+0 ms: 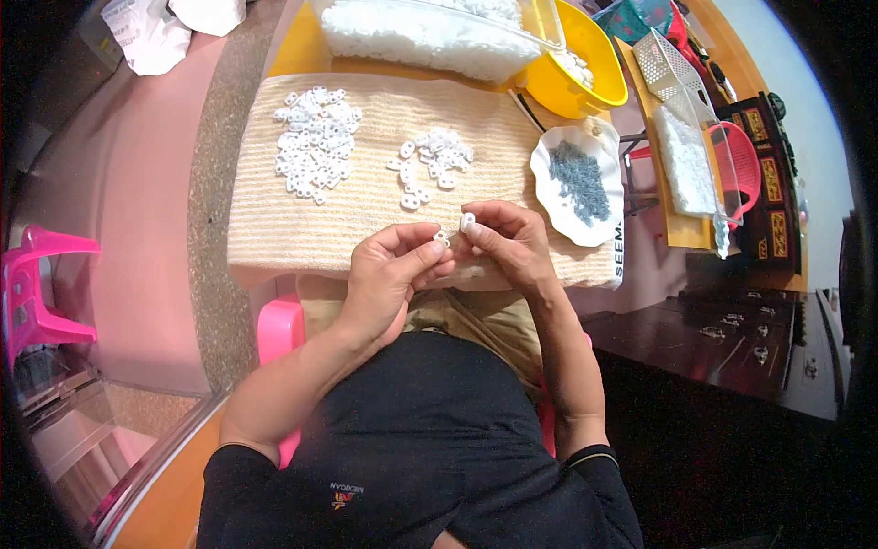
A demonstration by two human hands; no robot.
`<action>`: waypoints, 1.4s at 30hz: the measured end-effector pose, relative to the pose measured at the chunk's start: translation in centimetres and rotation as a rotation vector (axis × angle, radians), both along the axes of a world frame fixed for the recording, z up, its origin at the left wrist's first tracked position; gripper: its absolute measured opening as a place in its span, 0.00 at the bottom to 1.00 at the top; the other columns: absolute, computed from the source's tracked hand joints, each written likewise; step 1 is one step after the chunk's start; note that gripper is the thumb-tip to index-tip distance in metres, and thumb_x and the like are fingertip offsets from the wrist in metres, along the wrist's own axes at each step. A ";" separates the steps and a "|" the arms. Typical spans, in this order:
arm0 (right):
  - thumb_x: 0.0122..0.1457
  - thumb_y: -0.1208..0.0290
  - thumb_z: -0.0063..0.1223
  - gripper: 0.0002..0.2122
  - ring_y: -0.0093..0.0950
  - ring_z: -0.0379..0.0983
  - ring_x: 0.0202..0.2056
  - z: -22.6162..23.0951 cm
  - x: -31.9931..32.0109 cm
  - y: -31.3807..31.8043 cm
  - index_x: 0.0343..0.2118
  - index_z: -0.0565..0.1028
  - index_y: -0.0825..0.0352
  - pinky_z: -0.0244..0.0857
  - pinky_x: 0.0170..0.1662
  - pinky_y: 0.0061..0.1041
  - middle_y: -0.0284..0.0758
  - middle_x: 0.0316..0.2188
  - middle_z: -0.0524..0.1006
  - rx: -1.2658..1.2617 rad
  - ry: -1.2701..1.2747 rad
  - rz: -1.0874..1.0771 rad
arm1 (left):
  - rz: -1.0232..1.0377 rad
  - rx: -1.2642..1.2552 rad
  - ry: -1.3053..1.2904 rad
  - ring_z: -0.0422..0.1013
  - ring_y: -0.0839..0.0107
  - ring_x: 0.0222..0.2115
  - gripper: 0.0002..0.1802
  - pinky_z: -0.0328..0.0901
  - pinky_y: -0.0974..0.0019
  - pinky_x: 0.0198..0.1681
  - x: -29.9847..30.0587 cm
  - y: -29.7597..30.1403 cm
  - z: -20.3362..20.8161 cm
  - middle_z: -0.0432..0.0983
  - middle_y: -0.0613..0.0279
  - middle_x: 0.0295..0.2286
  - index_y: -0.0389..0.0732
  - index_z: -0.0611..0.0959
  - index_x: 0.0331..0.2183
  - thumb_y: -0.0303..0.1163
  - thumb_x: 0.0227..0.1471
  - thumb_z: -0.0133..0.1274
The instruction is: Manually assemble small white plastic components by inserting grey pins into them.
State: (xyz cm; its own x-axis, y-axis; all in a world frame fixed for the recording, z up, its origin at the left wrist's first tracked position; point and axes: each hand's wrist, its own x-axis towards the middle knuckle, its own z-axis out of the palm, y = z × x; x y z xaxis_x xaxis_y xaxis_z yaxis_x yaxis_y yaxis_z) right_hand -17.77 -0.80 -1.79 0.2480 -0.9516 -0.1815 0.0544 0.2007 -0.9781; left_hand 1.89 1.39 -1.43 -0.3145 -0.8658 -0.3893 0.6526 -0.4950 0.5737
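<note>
Both of my hands meet just above the near edge of a striped cream cloth [302,238]. My left hand [389,274] pinches a small white plastic piece [443,238] between thumb and fingers. Close beside it, my right hand [512,245] grips a white oval plastic piece [468,222] with thumb and forefinger. Whether the two pieces touch is too small to tell. Beyond my hands lie a smaller group of white pieces with holes [445,154] and, to its left, a larger pile [317,145]. At right, a scalloped white plate [599,234] bears many dark grey screw-like pins [578,181].
A clear bin of white pieces [430,41] and a yellow basin [599,96] stand behind the cloth. Farther right, a clear container [686,160] rests on a wooden surface. A pink stool [46,293] is on the floor at left; dark drawers [732,329] stand at right.
</note>
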 end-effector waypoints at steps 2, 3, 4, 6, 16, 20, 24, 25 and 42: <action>0.57 0.78 0.55 0.09 0.22 0.74 0.29 0.5 0.3 0.0 0.40 0.75 0.73 0.69 0.34 0.21 0.36 0.29 0.78 0.017 -0.107 -0.060 | 0.000 0.006 0.003 0.75 0.71 0.30 0.09 0.74 0.69 0.37 0.0 -0.1 0.0 0.76 0.57 0.30 0.32 0.77 0.38 0.20 0.51 0.54; 0.57 0.78 0.55 0.09 0.22 0.74 0.29 0.4 0.3 0.0 0.40 0.75 0.73 0.69 0.34 0.21 0.36 0.29 0.78 0.021 -0.107 -0.060 | 0.000 0.007 0.007 0.75 0.71 0.30 0.09 0.74 0.69 0.37 0.1 -0.1 -0.1 0.76 0.57 0.30 0.32 0.77 0.38 0.20 0.51 0.54; 0.56 0.78 0.55 0.10 0.22 0.74 0.29 0.4 0.2 0.0 0.41 0.74 0.73 0.69 0.34 0.21 0.36 0.29 0.78 0.030 -0.112 -0.059 | 0.001 0.011 0.006 0.75 0.71 0.30 0.09 0.74 0.69 0.37 0.1 -0.1 -0.1 0.76 0.57 0.30 0.32 0.77 0.38 0.20 0.51 0.54; 0.56 0.79 0.55 0.11 0.23 0.74 0.30 0.3 0.1 0.0 0.42 0.74 0.73 0.69 0.34 0.22 0.36 0.29 0.78 0.043 -0.116 -0.059 | -0.002 0.021 0.012 0.75 0.71 0.30 0.09 0.74 0.69 0.37 0.1 -0.2 -0.2 0.76 0.57 0.30 0.32 0.77 0.38 0.20 0.51 0.53; 0.54 0.81 0.56 0.14 0.23 0.75 0.30 0.2 0.1 0.1 0.45 0.73 0.73 0.70 0.35 0.21 0.36 0.31 0.77 0.058 -0.136 -0.015 | -0.013 0.044 -0.009 0.75 0.72 0.31 0.09 0.74 0.70 0.37 0.2 -0.5 0.0 0.77 0.57 0.30 0.33 0.77 0.38 0.20 0.52 0.53; 0.54 0.81 0.56 0.14 0.23 0.75 0.30 0.3 0.0 0.2 0.45 0.73 0.74 0.70 0.35 0.21 0.36 0.32 0.77 0.105 -0.151 -0.010 | -0.030 0.051 -0.019 0.75 0.72 0.31 0.09 0.74 0.70 0.38 0.2 -0.6 -0.1 0.77 0.57 0.30 0.33 0.77 0.38 0.20 0.52 0.53; 0.54 0.80 0.57 0.14 0.24 0.75 0.30 0.5 -0.1 0.3 0.44 0.73 0.74 0.71 0.35 0.22 0.37 0.32 0.77 0.109 -0.088 0.014 | -0.052 0.047 -0.026 0.75 0.73 0.31 0.09 0.74 0.70 0.37 0.2 -0.7 -0.2 0.77 0.57 0.31 0.33 0.77 0.38 0.20 0.52 0.53; 0.54 0.80 0.56 0.14 0.24 0.75 0.30 0.6 -0.2 0.3 0.44 0.73 0.75 0.71 0.35 0.22 0.37 0.32 0.77 0.111 -0.075 0.018 | -0.053 0.050 -0.027 0.75 0.73 0.31 0.09 0.74 0.70 0.37 0.2 -0.7 -0.1 0.77 0.57 0.31 0.33 0.77 0.38 0.20 0.52 0.53; 0.53 0.83 0.55 0.15 0.29 0.77 0.32 0.2 -0.4 0.4 0.45 0.73 0.77 0.74 0.36 0.26 0.41 0.35 0.76 0.006 -0.037 0.063 | -0.096 0.040 -0.028 0.75 0.73 0.31 0.10 0.74 0.71 0.38 0.2 -0.7 -0.2 0.77 0.57 0.33 0.33 0.77 0.39 0.21 0.52 0.53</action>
